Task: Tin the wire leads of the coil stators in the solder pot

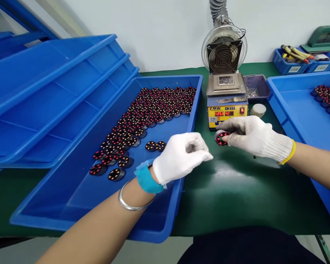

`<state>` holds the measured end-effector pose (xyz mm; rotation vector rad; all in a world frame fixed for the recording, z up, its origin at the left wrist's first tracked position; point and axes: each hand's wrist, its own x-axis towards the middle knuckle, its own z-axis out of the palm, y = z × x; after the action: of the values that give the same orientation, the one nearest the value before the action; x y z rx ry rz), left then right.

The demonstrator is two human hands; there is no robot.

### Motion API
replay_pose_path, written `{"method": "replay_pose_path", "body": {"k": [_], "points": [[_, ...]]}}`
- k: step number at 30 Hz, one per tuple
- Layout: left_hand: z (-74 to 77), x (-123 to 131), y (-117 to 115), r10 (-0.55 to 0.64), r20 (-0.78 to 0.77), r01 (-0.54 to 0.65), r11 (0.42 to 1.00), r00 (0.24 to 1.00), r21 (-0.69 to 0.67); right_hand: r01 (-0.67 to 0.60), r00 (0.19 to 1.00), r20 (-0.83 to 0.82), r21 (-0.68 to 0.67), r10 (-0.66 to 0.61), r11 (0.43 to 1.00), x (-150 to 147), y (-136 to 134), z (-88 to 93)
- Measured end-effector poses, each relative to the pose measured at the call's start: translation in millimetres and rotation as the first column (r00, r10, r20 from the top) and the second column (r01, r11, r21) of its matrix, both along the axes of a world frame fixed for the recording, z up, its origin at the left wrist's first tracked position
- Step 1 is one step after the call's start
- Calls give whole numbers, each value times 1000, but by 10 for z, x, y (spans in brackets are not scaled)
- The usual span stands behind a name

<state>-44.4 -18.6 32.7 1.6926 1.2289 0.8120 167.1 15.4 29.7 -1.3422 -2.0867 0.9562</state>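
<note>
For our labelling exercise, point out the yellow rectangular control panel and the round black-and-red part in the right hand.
Yellow rectangular control panel (227,114), head view: centre of its front.
Round black-and-red part (220,138), head view: its red-marked face.

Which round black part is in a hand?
The round black-and-red part in the white-gloved right hand; the others lie in blue plastic trays.

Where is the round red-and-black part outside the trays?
Head view, right of centre: the part is in the white-gloved right hand, near the yellow-fronted machine.
</note>
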Motion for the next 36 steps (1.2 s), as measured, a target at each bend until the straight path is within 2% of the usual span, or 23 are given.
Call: {"method": "replay_pose_path", "body": {"k": [3,6,8,12,14,17,21,24,27,29,33,36], "points": [[-19,16,11,131,46,-135,987,990,86,24,1000,-13,-28,-24,999,-8,7,-8],[-64,151,-10,227,-78,-211,962,971,172,11,1000,-15,-25,-11,1000,-29,2,-22],[-60,220,-42,209,-119,-189,969,971,157,16,1000,-4,-17,-17,1000,-41,2,-36],[31,166,-78,74,-50,-78,994,996,-79,91,996,-13,-33,-91,995,-42,31,-70],[55,102,-51,133,30,-128,983,991,-128,107,993,-47,-61,-109,992,-42,41,-74],[20,99,3,212,68,-202,971,975,-127,110,990,-84,-84,-117,990,-65,22,-54],[-5,194,-5,148,-5,-146,972,989,-184,128,990,-54,-71,-132,989,-106,0,-39],[66,151,-25,139,79,-117,964,987,-240,141,988,-58,-61,-144,988,-104,48,-88],[111,68,4,258,189,-219,954,948,-205,156,980,-112,-84,-165,984,-88,102,-145],[81,78,27,287,156,-258,949,945,-183,154,974,-150,-97,-168,983,-90,105,-156],[-27,218,23,170,-25,-172,970,985,-171,137,975,-161,-99,-152,986,-122,48,-123],[-5,208,9,155,51,-141,968,987,-210,119,978,-158,-119,-137,986,-129,36,-117]]}}
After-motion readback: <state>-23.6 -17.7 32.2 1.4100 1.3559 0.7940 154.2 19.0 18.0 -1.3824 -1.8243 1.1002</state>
